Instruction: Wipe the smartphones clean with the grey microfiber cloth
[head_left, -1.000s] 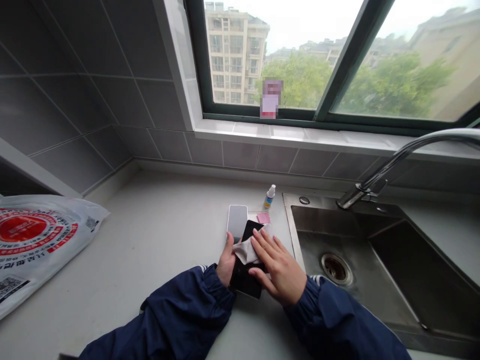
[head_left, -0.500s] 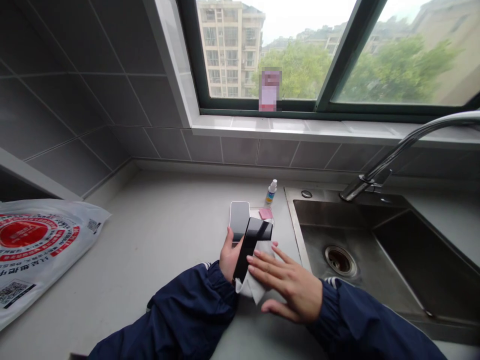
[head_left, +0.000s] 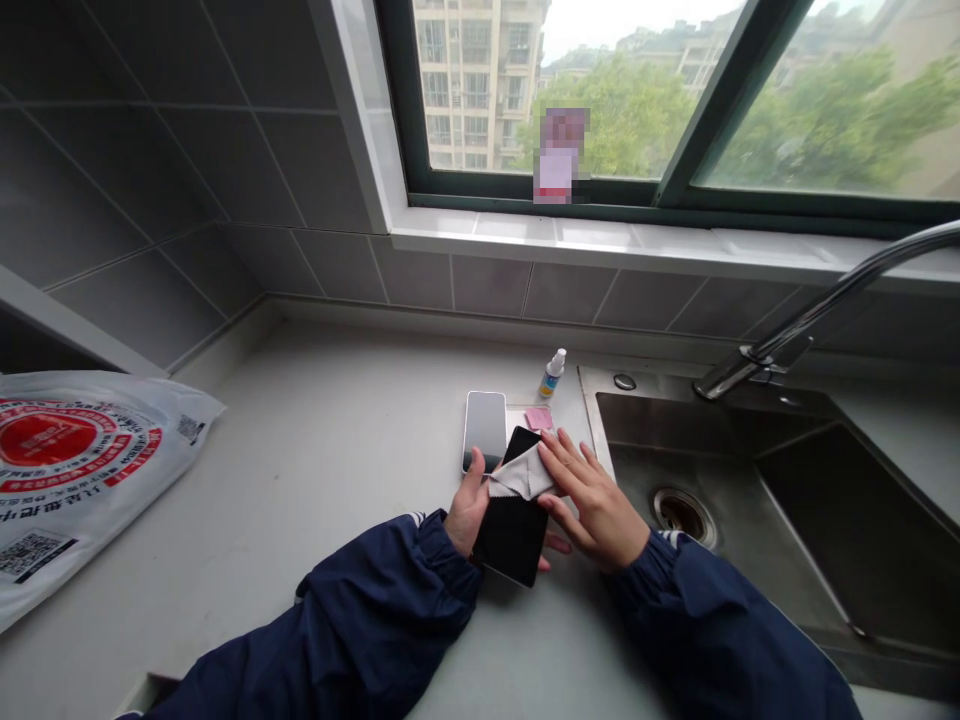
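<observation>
My left hand [head_left: 470, 508] grips a black smartphone [head_left: 511, 540] from below, its thumb along the left edge and fingertips showing past the right edge. Over the upper part of the screen lies a light grey cleaning cloth [head_left: 523, 474]. My right hand [head_left: 596, 505] presses the cloth onto the glass with its fingers. Just behind, a second phone with a pale frame [head_left: 485, 425] lies flat on the counter. A pink square piece [head_left: 538, 418] sits beside it, partly on a clear flat item. A small white spray bottle [head_left: 552, 374] stands upright behind these.
A steel sink [head_left: 592, 430] with a chrome faucet [head_left: 739, 370] is on the right. At the left lies a white plastic bag [head_left: 112, 520] with red print on the counter [head_left: 337, 430]. A tiled wall and window [head_left: 622, 120] rise behind.
My right hand and the cloth have moved from the phone's lower part up to its top end. The held phone has turned, its top now leaning less to the right. The view has shifted slightly.
</observation>
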